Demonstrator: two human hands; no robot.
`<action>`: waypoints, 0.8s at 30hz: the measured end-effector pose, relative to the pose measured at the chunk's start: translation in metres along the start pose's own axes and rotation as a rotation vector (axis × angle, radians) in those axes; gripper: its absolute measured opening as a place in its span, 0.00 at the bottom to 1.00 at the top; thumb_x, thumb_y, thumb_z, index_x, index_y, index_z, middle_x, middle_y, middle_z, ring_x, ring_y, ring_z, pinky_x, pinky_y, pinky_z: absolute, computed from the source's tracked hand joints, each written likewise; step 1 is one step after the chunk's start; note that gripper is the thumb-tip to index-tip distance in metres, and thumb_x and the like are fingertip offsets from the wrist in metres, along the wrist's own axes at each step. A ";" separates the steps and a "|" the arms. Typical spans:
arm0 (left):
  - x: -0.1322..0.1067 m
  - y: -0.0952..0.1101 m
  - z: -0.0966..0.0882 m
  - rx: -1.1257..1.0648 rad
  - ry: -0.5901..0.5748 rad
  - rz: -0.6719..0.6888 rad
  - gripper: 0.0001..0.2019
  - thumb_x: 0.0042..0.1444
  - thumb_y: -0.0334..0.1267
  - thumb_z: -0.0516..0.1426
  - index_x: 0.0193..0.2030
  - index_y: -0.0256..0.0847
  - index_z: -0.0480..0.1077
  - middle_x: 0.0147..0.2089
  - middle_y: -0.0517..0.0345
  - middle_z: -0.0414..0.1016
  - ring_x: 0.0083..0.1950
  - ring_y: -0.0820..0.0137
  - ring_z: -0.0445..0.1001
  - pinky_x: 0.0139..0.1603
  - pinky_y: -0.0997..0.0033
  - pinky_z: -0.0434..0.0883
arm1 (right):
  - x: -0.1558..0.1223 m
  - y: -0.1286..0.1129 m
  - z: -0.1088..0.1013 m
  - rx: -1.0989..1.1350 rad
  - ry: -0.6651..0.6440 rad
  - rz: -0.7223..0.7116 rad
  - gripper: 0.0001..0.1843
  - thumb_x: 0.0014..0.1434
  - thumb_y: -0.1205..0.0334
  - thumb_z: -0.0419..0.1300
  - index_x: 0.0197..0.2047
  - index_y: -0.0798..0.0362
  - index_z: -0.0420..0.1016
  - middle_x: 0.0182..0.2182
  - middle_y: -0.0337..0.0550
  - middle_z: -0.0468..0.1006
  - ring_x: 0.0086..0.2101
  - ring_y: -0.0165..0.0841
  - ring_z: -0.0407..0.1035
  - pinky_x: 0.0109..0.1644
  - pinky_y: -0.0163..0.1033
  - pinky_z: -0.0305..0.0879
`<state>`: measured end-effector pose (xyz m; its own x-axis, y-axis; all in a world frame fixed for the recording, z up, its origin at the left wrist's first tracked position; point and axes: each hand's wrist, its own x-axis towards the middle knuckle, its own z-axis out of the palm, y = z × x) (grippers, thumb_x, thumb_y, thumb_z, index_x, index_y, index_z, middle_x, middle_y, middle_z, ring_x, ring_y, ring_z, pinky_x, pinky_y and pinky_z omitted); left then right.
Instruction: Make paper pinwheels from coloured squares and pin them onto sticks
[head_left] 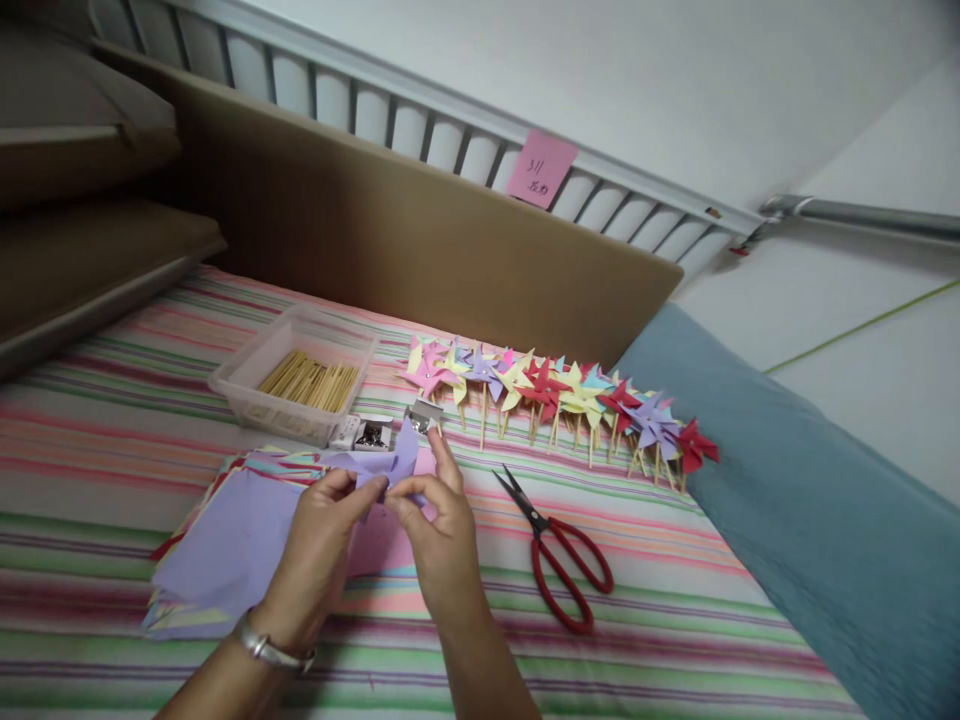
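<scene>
Between my two hands is a purple paper pinwheel (405,452), its blades partly folded in. My left hand (322,525), with a bracelet on the wrist, pinches the paper from the left. The thumb and forefinger of my right hand (442,525) are pressed together at the pinwheel's centre; any small piece between them is too small to make out. Pink paper (379,545) lies beneath the hands. A stack of coloured paper sheets (232,540), purple on top, is left of my left hand. Red-handled scissors (551,540) rest to the right, blades slightly apart.
A clear plastic box (247,405) holds thin wooden sticks (311,382). Beside it are small boxes of metal pins (373,435). Finished pinwheels (547,390) on sticks lie in a row along a cardboard panel (420,240). Behind it a radiator carries a pink note (541,168).
</scene>
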<state>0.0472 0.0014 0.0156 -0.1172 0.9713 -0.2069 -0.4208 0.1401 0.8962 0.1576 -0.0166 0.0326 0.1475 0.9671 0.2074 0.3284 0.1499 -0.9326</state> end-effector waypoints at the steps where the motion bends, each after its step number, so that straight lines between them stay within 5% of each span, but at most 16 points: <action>1: -0.001 0.001 0.000 0.001 -0.009 0.002 0.09 0.40 0.37 0.66 0.20 0.40 0.69 0.20 0.65 0.68 0.25 0.74 0.64 0.30 0.73 0.60 | 0.001 0.000 0.000 0.002 0.003 0.008 0.06 0.50 0.70 0.61 0.27 0.51 0.77 0.65 0.42 0.54 0.63 0.42 0.47 0.64 0.49 0.43; 6: -0.005 0.006 0.002 -0.041 -0.076 -0.017 0.06 0.41 0.37 0.65 0.27 0.39 0.75 0.27 0.59 0.76 0.32 0.69 0.70 0.36 0.71 0.64 | 0.002 0.000 -0.001 -0.005 0.016 0.009 0.06 0.50 0.69 0.61 0.27 0.51 0.77 0.64 0.43 0.55 0.62 0.43 0.49 0.64 0.49 0.46; 11: -0.006 0.006 0.001 -0.024 -0.088 -0.009 0.06 0.42 0.38 0.65 0.25 0.39 0.75 0.25 0.61 0.74 0.29 0.72 0.68 0.34 0.73 0.63 | 0.003 0.000 -0.003 -0.063 0.005 -0.026 0.06 0.51 0.69 0.60 0.27 0.51 0.77 0.64 0.46 0.56 0.62 0.43 0.50 0.63 0.51 0.47; 19: -0.002 -0.002 -0.003 0.015 -0.080 -0.005 0.05 0.43 0.36 0.64 0.27 0.39 0.75 0.18 0.66 0.62 0.27 0.71 0.65 0.33 0.73 0.61 | 0.002 0.003 -0.008 -0.316 0.005 -0.295 0.06 0.57 0.68 0.57 0.29 0.52 0.73 0.64 0.48 0.56 0.64 0.40 0.41 0.64 0.52 0.44; 24: -0.002 0.000 -0.002 -0.010 -0.039 -0.020 0.08 0.39 0.38 0.65 0.21 0.38 0.71 0.19 0.64 0.66 0.26 0.72 0.65 0.30 0.72 0.61 | 0.002 0.004 -0.007 -0.370 -0.010 -0.387 0.07 0.58 0.69 0.54 0.31 0.52 0.71 0.64 0.49 0.53 0.64 0.41 0.41 0.63 0.53 0.46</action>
<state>0.0457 -0.0010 0.0149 -0.0739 0.9751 -0.2092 -0.4318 0.1578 0.8881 0.1658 -0.0158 0.0316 -0.0578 0.8574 0.5115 0.6642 0.4155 -0.6214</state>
